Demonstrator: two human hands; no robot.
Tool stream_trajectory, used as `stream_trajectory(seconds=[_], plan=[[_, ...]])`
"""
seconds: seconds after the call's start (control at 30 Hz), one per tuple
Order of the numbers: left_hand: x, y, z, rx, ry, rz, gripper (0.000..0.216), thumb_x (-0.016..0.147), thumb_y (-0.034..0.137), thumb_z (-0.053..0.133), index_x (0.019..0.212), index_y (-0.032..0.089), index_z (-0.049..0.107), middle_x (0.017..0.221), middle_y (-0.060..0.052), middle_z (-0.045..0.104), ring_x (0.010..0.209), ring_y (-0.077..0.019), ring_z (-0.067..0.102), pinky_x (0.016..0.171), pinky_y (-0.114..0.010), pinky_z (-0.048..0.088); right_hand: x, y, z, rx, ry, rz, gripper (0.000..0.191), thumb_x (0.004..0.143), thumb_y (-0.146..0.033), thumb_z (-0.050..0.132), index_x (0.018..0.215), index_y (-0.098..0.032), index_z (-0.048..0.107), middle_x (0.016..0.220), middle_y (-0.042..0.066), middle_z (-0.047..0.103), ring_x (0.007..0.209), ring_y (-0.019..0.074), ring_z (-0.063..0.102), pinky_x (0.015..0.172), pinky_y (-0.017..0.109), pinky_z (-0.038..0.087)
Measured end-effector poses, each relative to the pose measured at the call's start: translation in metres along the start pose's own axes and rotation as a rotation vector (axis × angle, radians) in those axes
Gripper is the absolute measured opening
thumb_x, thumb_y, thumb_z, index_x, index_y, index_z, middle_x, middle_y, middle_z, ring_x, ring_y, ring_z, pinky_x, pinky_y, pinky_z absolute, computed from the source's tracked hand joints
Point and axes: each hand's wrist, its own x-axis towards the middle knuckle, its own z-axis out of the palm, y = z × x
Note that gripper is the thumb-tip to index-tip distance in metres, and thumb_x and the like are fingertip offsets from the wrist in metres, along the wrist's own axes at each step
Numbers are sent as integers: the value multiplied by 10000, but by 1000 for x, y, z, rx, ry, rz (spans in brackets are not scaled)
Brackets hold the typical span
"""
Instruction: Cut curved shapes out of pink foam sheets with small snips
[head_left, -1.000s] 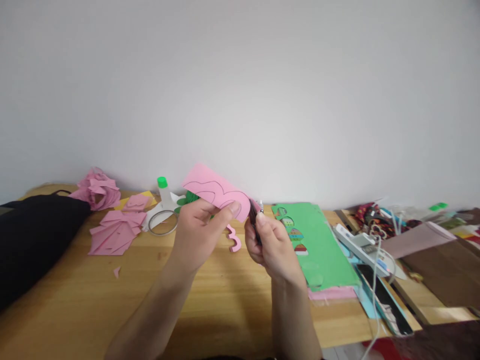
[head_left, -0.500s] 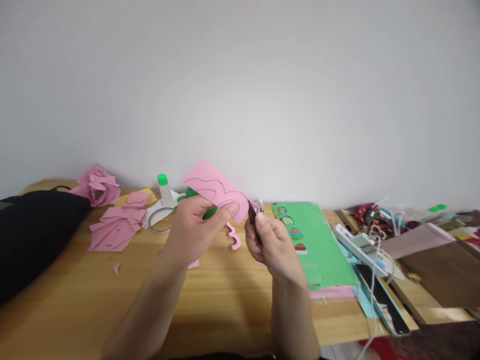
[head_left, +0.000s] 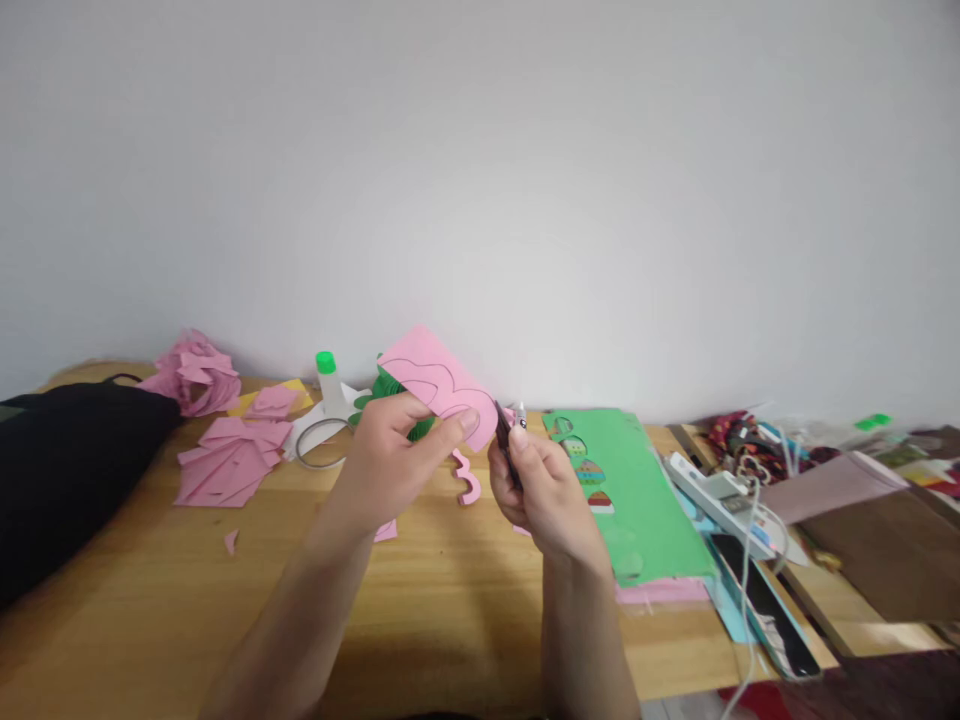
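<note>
My left hand [head_left: 390, 465] pinches a pink paper piece [head_left: 435, 385] with curved pencil outlines drawn on it, holding it up above the wooden table [head_left: 187, 600]. My right hand [head_left: 544, 490] is closed around small dark scissors [head_left: 504, 440], whose blades meet the paper's right edge. A pink cut-out shaped like a 3 [head_left: 469, 480] lies on the table just below the paper. A small pink scrap [head_left: 386, 530] lies under my left wrist.
Pink paper scraps [head_left: 229, 460] and a crumpled pink wad [head_left: 193, 372] lie at the left, next to a black bag [head_left: 60, 470]. A green-capped glue bottle [head_left: 328, 385] stands behind. A green sheet [head_left: 637, 500] with cut-outs, a white power strip [head_left: 720, 490] and clutter fill the right.
The pink paper has turned slightly in my left hand and a small scrap has dropped onto the table below it. My right hand stays at the paper's edge.
</note>
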Motion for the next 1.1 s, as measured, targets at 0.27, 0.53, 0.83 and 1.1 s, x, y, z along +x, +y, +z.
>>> stream_trajectory(seconds=[0.27, 0.53, 0.83, 1.1], plan=[[1, 0, 0, -29, -55, 12, 268, 753, 271, 662, 521, 178, 566, 501, 27, 610, 505, -127, 582, 492, -226, 445, 1, 0, 1, -8, 4, -6, 495, 910, -592, 567, 636, -193, 466, 445, -106, 321, 358, 32, 172, 324, 163, 144], [1, -1, 1, -141, -90, -20, 278, 784, 270, 669, 537, 198, 562, 481, 18, 614, 521, -164, 640, 510, -260, 512, 1, 1, -3, -22, -11, -4, 485, 930, -579, 546, 646, -193, 472, 453, -105, 320, 363, 36, 166, 325, 166, 147], [1, -4, 2, -171, -91, -18, 297, 802, 294, 669, 542, 197, 561, 485, 30, 629, 438, -130, 593, 489, -251, 498, -1, 2, -2, -30, -11, -15, 493, 934, -586, 533, 642, -194, 466, 450, -104, 324, 360, 35, 180, 323, 164, 151], [2, -1, -2, -74, -126, 33, 244, 785, 228, 655, 555, 181, 586, 529, 27, 661, 515, -124, 626, 516, -209, 496, 0, -1, 0, -11, -3, 7, 491, 917, -588, 559, 641, -194, 465, 452, -107, 319, 365, 33, 165, 325, 167, 137]])
